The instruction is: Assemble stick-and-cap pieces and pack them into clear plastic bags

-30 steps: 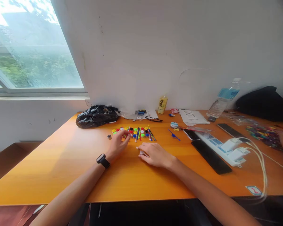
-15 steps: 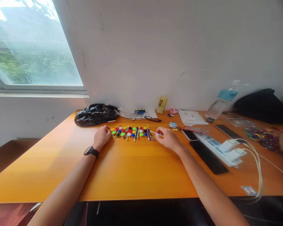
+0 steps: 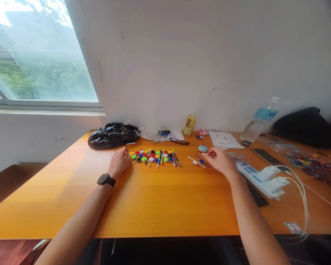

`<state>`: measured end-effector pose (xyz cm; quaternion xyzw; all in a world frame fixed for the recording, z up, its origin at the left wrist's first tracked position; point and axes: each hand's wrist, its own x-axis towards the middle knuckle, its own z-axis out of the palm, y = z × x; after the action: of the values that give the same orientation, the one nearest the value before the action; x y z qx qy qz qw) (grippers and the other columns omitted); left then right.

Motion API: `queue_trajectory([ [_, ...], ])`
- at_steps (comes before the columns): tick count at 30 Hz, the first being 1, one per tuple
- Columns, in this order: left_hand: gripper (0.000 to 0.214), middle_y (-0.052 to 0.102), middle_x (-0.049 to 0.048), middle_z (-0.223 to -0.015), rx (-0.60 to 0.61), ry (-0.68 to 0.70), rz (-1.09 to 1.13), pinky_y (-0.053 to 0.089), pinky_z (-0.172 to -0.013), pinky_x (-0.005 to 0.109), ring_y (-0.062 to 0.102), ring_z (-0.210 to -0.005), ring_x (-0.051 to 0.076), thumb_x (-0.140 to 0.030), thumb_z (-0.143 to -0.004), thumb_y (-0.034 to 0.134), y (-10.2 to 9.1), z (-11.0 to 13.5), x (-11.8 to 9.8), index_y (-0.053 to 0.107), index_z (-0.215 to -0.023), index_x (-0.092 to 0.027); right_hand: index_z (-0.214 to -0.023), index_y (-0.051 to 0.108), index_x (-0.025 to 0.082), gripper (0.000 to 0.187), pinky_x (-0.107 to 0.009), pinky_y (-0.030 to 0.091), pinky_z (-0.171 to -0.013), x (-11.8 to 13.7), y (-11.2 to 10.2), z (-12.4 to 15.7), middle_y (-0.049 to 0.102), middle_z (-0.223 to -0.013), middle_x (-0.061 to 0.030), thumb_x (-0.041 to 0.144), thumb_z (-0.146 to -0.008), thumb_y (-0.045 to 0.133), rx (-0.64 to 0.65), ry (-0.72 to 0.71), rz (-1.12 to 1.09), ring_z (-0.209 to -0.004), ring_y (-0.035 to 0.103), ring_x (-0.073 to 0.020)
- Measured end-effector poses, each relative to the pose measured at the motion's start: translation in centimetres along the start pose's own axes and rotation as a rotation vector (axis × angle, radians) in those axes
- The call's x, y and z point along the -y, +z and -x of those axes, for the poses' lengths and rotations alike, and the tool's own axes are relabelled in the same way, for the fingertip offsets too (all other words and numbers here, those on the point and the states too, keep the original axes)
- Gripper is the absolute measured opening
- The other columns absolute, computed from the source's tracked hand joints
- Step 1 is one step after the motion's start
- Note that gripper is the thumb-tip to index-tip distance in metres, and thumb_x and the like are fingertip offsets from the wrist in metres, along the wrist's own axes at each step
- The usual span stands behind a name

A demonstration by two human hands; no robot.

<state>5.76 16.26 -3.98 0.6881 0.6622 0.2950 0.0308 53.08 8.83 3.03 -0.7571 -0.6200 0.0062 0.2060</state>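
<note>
White stick looks set down, nearer the table's back edge; my right hand's fingers seem parted, my left hand's I can't tell; another pick calls for pinching.

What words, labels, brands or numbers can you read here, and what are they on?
"双萃": on the yellow drink container; the smaller print below is unreadable.
Blue label on the water bottle: too blurred.
White printed sheet by the wall: too small.
Round tin: too small.
Sticker at the table's near edge: reddish mark, unclear.
</note>
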Motion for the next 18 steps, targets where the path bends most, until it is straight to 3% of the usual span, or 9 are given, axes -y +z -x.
queue_trajectory([
  [2, 0.024, 0.074, 0.01, -0.093, 0.007, -0.001, -0.005, 0.047, -0.076, 0.033, 0.067, -0.086, 0.026, -0.021, -0.093, 0.049, 0.0, 0.1, 0.0, 0.068, -0.107, -0.019, -0.1, 0.072, 0.022, 0.038, -0.035, 0.045, -0.071, -3.0, -1.0, 0.5, 0.077, -0.102, -0.0108, 0.059, -0.094, 0.061, -0.025, 0.088, 0.08, -0.093, 0.072, -0.0295],
  [4, 0.024, 0.074, 0.0099, -0.092, 0.016, -0.002, -0.007, 0.047, -0.075, 0.033, 0.067, -0.085, 0.026, -0.021, -0.093, 0.049, 0.0, 0.1, -0.1, 0.069, -0.107, -0.019, -0.106, 0.073, 0.02, 0.044, -0.039, 0.048, -0.074, -6.2, -1.3, 1.2, 0.076, -0.109, -0.0159, 0.06, -0.093, 0.06, 0.035, 0.148, 0.198, -0.099, 0.072, -0.0348],
  [6, 0.024, 0.075, 0.0101, -0.092, 0.021, -0.004, -0.006, 0.047, -0.075, 0.033, 0.068, -0.085, 0.026, -0.02, -0.093, 0.049, 0.1, 0.1, -0.2, 0.069, -0.107, -0.019, -0.106, 0.072, 0.014, 0.056, -0.043, 0.05, -0.076, -8.9, -1.2, 2.1, 0.075, -0.109, -0.0228, 0.067, -0.09, 0.06, 0.078, 0.199, 0.322, -0.101, 0.072, -0.0401],
  [8, 0.025, 0.076, 0.0114, -0.095, 0.016, -0.008, -0.005, 0.047, -0.076, 0.034, 0.068, -0.087, 0.027, -0.02, -0.094, 0.048, 0.2, 0.1, -0.2, 0.069, -0.108, -0.018, -0.104, 0.071, 0.014, 0.061, -0.043, 0.052, -0.076, -10.6, -0.7, 2.9, 0.074, -0.108, -0.0235, 0.072, -0.089, 0.058, 0.102, 0.205, 0.34, -0.102, 0.072, -0.0409],
  [14, 0.026, 0.076, 0.0124, -0.098, -0.02, -0.01, 0.014, 0.047, -0.078, 0.034, 0.068, -0.09, 0.028, -0.019, -0.095, 0.046, 0.4, 0.2, -0.2, 0.069, -0.107, -0.017, -0.087, 0.072, 0.019, 0.057, -0.043, 0.052, -0.069, -10.9, 0.2, 4.3, 0.074, -0.093, -0.0196, 0.074, -0.088, 0.057, 0.108, 0.227, 0.272, -0.088, 0.073, -0.0391],
  [18, 0.026, 0.075, 0.0092, -0.094, -0.066, 0.013, 0.052, 0.048, -0.077, 0.032, 0.069, -0.084, 0.025, -0.021, -0.097, 0.045, 0.2, 0.3, -0.7, 0.069, -0.107, -0.019, -0.096, 0.074, 0.017, 0.056, -0.043, 0.053, -0.073, -11.1, 0.6, 4.4, 0.074, -0.096, -0.02, 0.07, -0.087, 0.062, 0.075, 0.199, 0.242, -0.091, 0.073, -0.0387],
])
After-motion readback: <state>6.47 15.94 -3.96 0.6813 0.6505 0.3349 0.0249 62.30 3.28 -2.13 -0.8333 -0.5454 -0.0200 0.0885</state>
